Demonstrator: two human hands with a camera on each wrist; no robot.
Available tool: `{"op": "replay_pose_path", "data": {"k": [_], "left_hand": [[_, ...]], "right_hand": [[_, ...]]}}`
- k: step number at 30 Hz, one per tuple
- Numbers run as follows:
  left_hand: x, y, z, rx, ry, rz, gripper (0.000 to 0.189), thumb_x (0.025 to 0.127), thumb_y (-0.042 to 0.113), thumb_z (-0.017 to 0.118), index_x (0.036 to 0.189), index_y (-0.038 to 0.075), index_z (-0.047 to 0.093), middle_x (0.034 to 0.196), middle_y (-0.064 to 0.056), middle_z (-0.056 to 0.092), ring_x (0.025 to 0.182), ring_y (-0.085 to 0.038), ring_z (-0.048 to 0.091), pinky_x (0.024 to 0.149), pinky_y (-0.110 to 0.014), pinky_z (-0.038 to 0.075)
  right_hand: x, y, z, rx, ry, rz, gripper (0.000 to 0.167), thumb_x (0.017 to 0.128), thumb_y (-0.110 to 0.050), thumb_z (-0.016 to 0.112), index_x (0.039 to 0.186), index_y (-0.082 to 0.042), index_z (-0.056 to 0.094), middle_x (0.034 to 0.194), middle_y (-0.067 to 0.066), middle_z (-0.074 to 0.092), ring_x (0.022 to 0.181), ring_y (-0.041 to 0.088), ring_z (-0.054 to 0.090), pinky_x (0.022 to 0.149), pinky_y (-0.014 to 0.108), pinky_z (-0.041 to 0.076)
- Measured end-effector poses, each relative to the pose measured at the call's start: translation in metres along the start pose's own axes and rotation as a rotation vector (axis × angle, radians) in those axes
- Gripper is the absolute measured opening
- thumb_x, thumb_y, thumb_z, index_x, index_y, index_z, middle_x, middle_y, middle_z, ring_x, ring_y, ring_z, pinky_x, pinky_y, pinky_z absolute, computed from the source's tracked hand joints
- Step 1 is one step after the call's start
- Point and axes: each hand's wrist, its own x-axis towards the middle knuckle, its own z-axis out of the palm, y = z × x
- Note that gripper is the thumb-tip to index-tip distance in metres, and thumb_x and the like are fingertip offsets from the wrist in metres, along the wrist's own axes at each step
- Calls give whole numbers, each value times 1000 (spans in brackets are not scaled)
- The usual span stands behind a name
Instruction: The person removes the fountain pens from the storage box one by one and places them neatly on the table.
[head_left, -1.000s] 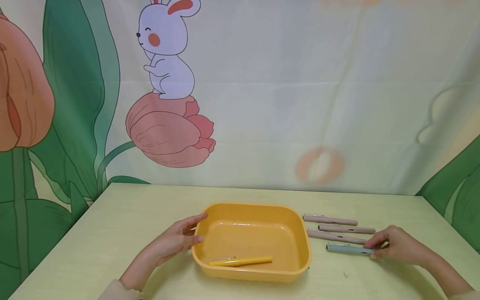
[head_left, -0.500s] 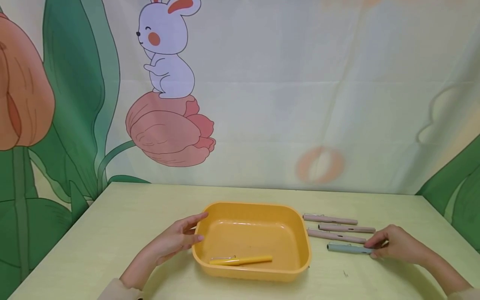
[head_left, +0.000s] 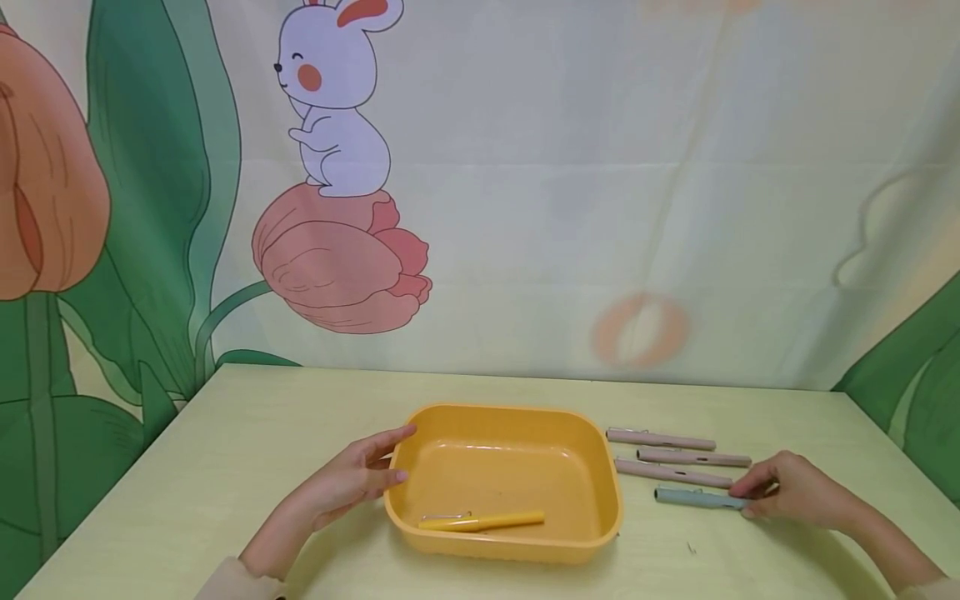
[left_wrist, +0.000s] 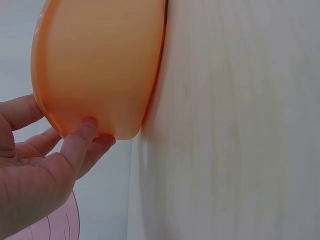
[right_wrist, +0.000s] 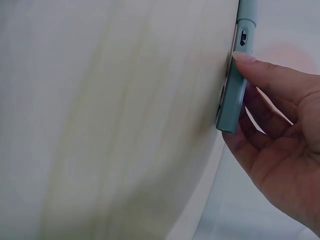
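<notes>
My left hand [head_left: 341, 483] grips the left wall of a yellow plastic tray [head_left: 502, 550], thumb and fingers on either side of its rim. Inside the tray, along the near side, lies a yellow pen [head_left: 487, 522] with a metal clip. Off to the right, my right hand [head_left: 795, 492] pinches the right end of a blue-green pen [head_left: 693, 498] that lies along the tabletop. In the right wrist view the thumb presses on the barrel of this pen [right_wrist: 234, 95], with fingers behind it. The left wrist view shows the tray wall [left_wrist: 100, 75] between thumb and fingers.
Three pinkish-beige pens lie just beyond the blue-green one: a far pen [head_left: 660, 439], a middle pen [head_left: 693, 457] and a nearer pen [head_left: 675, 473]. A small dark mark [head_left: 692, 548] is on the table [head_left: 300, 417]. A printed curtain [head_left: 525, 208] hangs behind.
Very little differs. The blue-green pen has shifted a tiny bit to the right with my right hand; the left hand and tray keep their places.
</notes>
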Motion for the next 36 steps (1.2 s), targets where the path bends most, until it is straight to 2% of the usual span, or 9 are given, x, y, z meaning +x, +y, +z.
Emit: {"op": "replay_pose_path", "data": {"k": [14,20,26,31,36], "left_hand": [[0,0,1,-4,5,-7,64,88,3,56,143,-1,22,148,-24,13,131,-43,22,96,-41,40],[0,0,0,-11,-3,-4,65,88,2,55,143,-2,21,148,-24,12,132,-44,20,97,-41,39],[1,-1,0,-18,-2,-8,64,88,1,55,142,-3,21,149,-23,12,132,-43,20,97,-41,39],[1,-1,0,-17,0,-14,64,88,1,55,143,-2,21,149,-24,12,132,-43,20,97,-41,40],[0,0,-1,-11,-3,-5,64,88,2,55,143,-2,21,148,-25,11,131,-44,21,96,-40,40]], "right_hand": [[-3,-1,-2,35,-7,-13,25,77,-16,72,90,5,69,86,-8,68,75,0,60,59,22,52],[-3,0,-1,39,-7,-17,21,77,-8,71,92,7,68,87,-4,69,76,-1,60,59,22,52],[-3,1,-1,35,-6,-6,25,77,-12,71,92,7,67,87,-2,69,75,7,63,60,22,52],[-3,-10,-1,21,28,-22,18,77,-5,70,91,6,67,85,-4,68,76,0,60,58,21,52],[2,-34,-1,-8,85,-67,18,77,-4,69,93,3,68,91,-7,67,81,-3,58,61,19,51]]}}
